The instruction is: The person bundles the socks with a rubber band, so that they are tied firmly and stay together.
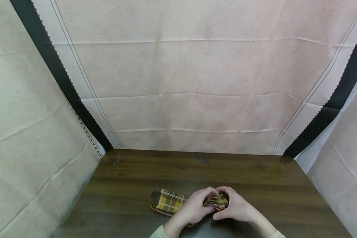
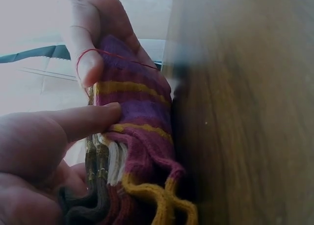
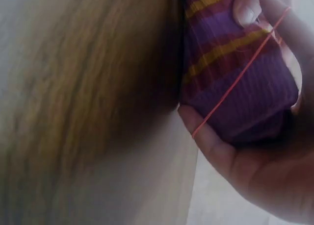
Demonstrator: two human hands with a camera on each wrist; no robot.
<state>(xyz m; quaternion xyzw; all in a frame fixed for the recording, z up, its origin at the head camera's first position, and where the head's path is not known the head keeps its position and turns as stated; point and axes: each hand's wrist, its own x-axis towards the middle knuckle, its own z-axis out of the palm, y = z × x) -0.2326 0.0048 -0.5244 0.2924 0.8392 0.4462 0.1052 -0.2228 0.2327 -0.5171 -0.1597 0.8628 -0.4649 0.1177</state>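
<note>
A stack of folded socks [image 1: 170,202] lies low over the table, yellow plaid on top and purple, maroon and yellow stripes [image 2: 140,107] on one side. My left hand [image 1: 195,205] grips the stack near its middle, its thumb against the striped sock in the left wrist view. Around the purple end [image 3: 245,102] curves my right hand [image 1: 237,206]. A thin red rubber band [image 3: 240,78] is stretched between its thumb and fingers, running across that end. Loose maroon, yellow and dark cuffs [image 2: 157,195] hang at the other end.
The dark wooden table [image 1: 131,178] spreads under and around the hands. Behind it hangs a pale creased cloth wall [image 1: 196,82], with black strips [image 1: 65,79] along its sides and more pale cloth [image 1: 23,132] at left and right.
</note>
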